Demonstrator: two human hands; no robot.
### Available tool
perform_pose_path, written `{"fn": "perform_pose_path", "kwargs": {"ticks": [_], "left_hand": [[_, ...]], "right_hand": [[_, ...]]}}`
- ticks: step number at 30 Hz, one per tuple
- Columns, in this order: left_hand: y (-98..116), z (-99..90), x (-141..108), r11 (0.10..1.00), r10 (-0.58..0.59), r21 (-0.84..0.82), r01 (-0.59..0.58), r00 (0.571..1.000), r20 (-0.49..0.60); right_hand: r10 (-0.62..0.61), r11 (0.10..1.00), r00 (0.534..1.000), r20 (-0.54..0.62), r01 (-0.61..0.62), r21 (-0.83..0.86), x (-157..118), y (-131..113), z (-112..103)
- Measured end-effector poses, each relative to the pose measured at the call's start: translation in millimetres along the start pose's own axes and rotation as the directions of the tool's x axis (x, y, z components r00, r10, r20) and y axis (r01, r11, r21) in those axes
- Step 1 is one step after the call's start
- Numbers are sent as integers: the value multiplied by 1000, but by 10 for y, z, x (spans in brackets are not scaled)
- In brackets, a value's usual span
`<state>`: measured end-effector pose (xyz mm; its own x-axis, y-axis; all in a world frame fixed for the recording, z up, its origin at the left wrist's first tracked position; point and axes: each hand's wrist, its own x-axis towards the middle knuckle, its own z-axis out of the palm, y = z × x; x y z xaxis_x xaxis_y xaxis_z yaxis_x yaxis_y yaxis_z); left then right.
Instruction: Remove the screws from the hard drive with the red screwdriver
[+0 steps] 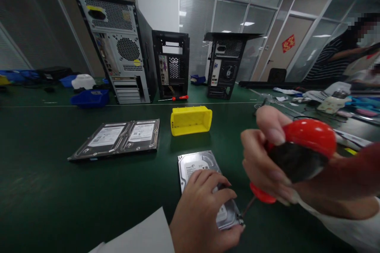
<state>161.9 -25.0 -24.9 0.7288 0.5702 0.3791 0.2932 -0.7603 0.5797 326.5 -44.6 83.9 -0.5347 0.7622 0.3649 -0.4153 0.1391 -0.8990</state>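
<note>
A silver hard drive [202,159] with a white label lies on the green table in front of me. My left hand [204,209] is laid over it and grips it, fingers bent across the label and thumb at the near right corner. My right hand [273,158] is wrapped round the red and black handle of a screwdriver [308,138]. The screwdriver's thin shaft slants down to the left, and its tip meets the drive's near right corner, close to my left thumb. Much of the drive's label is hidden under my left hand.
Two more hard drives [118,138] lie side by side at left. Beyond my hands sits a yellow bin [191,121]. Several computer cases stand behind, with another screwdriver [179,98] before them. A blue bin [90,99] is far left. A person [329,55] is at far right.
</note>
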Motion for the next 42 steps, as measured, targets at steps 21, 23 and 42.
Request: {"fn": "perform_pose_path", "kwargs": {"ticks": [21, 23, 42], "left_hand": [[2, -9, 5, 1000, -17, -25, 18, 1000, 22], [0, -9, 6, 1000, -11, -26, 11, 1000, 11], [-5, -3, 21, 1000, -7, -12, 7, 1000, -23]], "right_hand": [[-152, 984, 988, 9, 152, -97, 69, -47, 104], [-129, 991, 991, 17, 130, -32, 74, -53, 136], [-17, 999, 988, -152, 11, -39, 4, -34, 172]]}}
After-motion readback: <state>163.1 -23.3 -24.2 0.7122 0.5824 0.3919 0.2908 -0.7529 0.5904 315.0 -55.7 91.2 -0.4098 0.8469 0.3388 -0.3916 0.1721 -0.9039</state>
